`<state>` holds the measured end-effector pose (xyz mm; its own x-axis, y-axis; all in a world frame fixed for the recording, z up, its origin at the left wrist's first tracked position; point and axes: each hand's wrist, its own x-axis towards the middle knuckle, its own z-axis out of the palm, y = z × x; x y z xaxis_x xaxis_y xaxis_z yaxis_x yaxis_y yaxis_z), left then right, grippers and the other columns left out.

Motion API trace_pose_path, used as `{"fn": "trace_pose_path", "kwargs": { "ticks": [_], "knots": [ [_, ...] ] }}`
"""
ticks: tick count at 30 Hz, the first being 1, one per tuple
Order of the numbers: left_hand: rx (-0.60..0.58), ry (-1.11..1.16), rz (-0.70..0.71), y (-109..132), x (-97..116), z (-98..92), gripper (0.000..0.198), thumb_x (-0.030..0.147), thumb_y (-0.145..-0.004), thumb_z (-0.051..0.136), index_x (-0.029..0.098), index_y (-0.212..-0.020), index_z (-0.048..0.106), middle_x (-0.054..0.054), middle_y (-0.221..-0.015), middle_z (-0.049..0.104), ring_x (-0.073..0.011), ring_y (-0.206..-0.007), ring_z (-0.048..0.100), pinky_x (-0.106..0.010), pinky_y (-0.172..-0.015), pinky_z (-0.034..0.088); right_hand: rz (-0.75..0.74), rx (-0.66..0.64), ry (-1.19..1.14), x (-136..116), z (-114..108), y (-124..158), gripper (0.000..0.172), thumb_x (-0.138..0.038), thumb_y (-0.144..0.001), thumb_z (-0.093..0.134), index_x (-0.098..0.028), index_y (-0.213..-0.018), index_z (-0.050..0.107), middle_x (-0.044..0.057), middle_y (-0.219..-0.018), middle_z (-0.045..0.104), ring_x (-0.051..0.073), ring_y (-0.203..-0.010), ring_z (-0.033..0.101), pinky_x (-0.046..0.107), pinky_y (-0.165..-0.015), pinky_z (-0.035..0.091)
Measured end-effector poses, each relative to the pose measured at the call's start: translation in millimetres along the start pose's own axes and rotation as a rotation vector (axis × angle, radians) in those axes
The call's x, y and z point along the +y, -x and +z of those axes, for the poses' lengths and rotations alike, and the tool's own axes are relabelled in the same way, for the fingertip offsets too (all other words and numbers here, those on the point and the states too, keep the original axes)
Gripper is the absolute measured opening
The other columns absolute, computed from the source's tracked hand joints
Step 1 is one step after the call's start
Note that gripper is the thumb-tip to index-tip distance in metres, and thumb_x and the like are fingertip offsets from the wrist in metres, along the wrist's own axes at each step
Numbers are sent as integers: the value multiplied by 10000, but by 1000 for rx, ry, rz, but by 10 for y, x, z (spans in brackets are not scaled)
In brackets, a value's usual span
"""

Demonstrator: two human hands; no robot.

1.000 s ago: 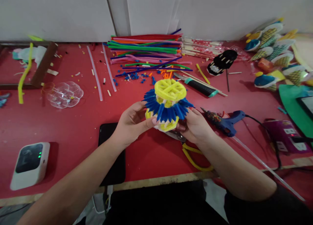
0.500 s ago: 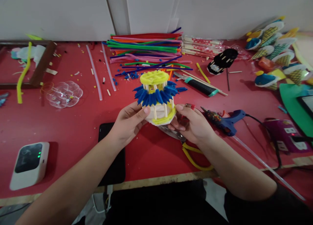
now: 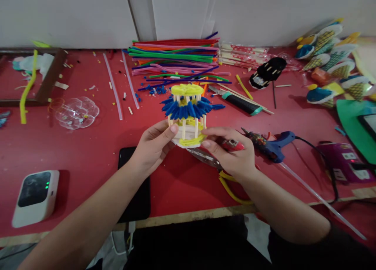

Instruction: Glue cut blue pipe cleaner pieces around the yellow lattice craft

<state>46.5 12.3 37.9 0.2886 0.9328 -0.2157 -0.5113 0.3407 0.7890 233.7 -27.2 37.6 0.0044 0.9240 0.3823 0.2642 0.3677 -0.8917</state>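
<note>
My left hand (image 3: 155, 146) grips the left side of a small pavilion model (image 3: 188, 115), its thumb on the front of the base. The model stands upright in the air, with a yellow fuzzy top, a fringe of blue pipe-cleaner pieces, wooden stick posts and a yellow-rimmed base. My right hand (image 3: 233, 152) is closed on a red lighter (image 3: 235, 144), its metal end showing between the fingers. The right thumb and index fingertips meet the base's right edge. Below the model lie scissors (image 3: 226, 183) with yellow handles, partly hidden by my right hand.
Pipe cleaners (image 3: 176, 58) are piled at the back. A utility knife (image 3: 241, 102) and a black model (image 3: 267, 73) lie right of them. At right are a blue glue gun (image 3: 272, 144) and its cord. A phone (image 3: 135, 199) and white device (image 3: 37, 199) sit left.
The model has turned and tilted slightly, so its top is seen more edge-on. My right hand has shifted its fingers along the base, and the lighter has swung round in its grip.
</note>
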Motion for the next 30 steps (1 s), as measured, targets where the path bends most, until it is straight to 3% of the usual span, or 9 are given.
{"fn": "trace_pose_path", "kwargs": {
  "ticks": [5, 12, 16, 20, 25, 30],
  "knots": [
    [25, -13, -13, 6, -13, -25, 239, 344, -607, 938, 234, -772, 804, -16, -819, 804, -222, -861, 776, -330, -806, 636, -55, -118, -13, 27, -10, 2, 110, -239, -838, 755, -272, -937, 791, -5, -869, 793, 124, -656, 693, 243, -593, 550],
    [11, -28, -52, 2, -12, -20, 238, 362, -629, 923, 205, -736, 780, -31, -857, 807, -237, -884, 770, -372, -855, 625, -96, -114, 42, 24, -15, 14, 90, -177, -871, 709, -246, -886, 764, -13, -819, 781, 121, -697, 713, 232, -646, 567],
    [6, -21, -62, 0, -20, -21, 254, 366, -653, 911, 197, -792, 782, -41, -870, 806, -229, -875, 768, -355, -842, 625, -82, 75, 96, 4, -13, 34, 85, -189, -891, 677, -246, -886, 740, -3, -836, 779, 140, -726, 719, 271, -688, 584],
    [85, -12, -1, -29, -18, -39, 303, 365, -618, 928, 204, -829, 781, -33, -866, 800, -221, -870, 767, -329, -813, 627, 116, 237, 178, -18, 8, 16, 72, -279, -855, 711, -242, -795, 699, 3, -724, 731, 152, -631, 668, 303, -627, 567],
    [271, 28, 119, -86, -3, -65, 280, 365, -630, 917, 212, -815, 770, 7, -831, 782, -152, -785, 747, -231, -692, 605, 247, 88, 285, 47, 32, -11, 126, -313, -802, 716, -225, -883, 674, 10, -751, 725, 154, -625, 641, 298, -604, 531],
    [283, 38, 210, -95, 11, -66, 207, 332, -670, 896, 223, -802, 780, 11, -869, 782, -107, -746, 711, -169, -607, 556, 178, -70, 353, 96, 11, -21, 145, -262, -871, 603, -204, -998, 639, 67, -913, 754, 162, -702, 671, 283, -628, 522]
  ]
}}
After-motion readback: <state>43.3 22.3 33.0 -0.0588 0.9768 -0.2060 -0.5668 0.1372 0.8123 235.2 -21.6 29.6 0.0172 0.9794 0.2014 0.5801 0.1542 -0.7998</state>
